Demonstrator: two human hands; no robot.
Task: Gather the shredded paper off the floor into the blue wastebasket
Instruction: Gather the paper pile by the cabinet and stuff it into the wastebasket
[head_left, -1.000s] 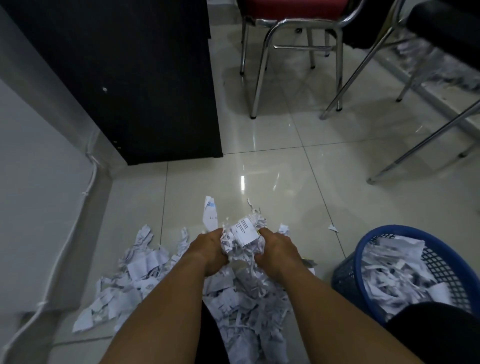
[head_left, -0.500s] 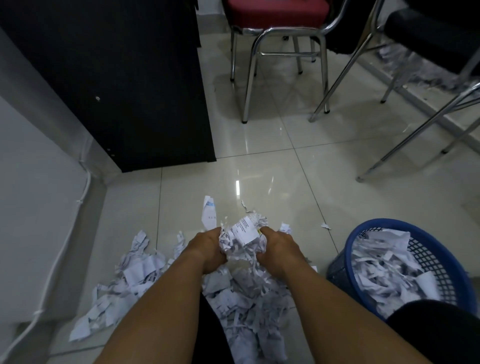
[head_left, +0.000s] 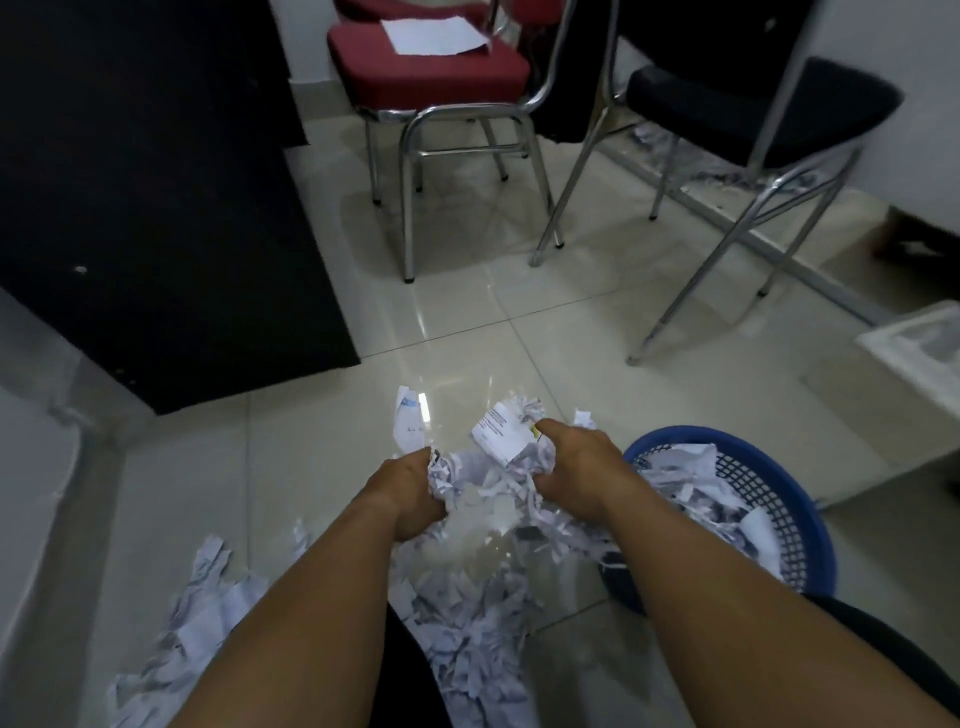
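My left hand (head_left: 408, 493) and my right hand (head_left: 574, 465) squeeze a bundle of shredded paper (head_left: 491, 475) between them, lifted off the floor, with strips trailing down from it. The blue wastebasket (head_left: 810, 512) stands just right of my right hand and holds a heap of shreds. More shredded paper (head_left: 467, 629) lies on the tiles under my arms, and a second patch (head_left: 192, 623) lies at the lower left. One loose slip (head_left: 408, 423) sits just beyond my left hand.
A black cabinet (head_left: 156, 208) fills the upper left. A red chrome-legged chair (head_left: 431, 78) with a paper sheet on its seat and a black chair (head_left: 763, 109) stand ahead. A white box (head_left: 919, 358) sits at the right edge. Glossy tiles (head_left: 519, 338) lie between.
Both hands have lifted the bundle and carried it right, toward the wastebasket. The camera has tilted up, showing more of the chairs.
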